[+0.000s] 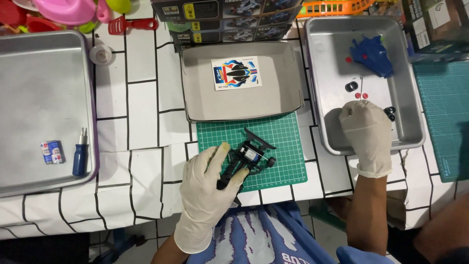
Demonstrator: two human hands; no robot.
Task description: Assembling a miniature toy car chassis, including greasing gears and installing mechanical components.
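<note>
Trays are sitting at both ends of the tiled-pattern surface [146,112]. Inside the right metal tray [320,98] are lying a blue car body shell [373,56], small black tyres [351,87] and tiny red parts [360,95]; the right hand [365,128], gloved in white, is reaching down into it with fingers curled, and whether it is pinching anything cannot be told. Inside the left metal tray [39,68] are resting a blue-handled screwdriver [80,155] and a pair of small batteries [52,151]. Between the trays, an open grey cardboard box lid [273,98] is holding a rectangular sticker sheet [236,73] in blue, black and red. Behind it, dark printed boxes [229,19] are standing stacked — an orange basket [332,7] beside them. The left hand [210,181], also gloved, is clamping the black toy car chassis [246,156] at its near end, the chassis lying tilted on the green cutting mat [283,137] just in front of the lid.
</note>
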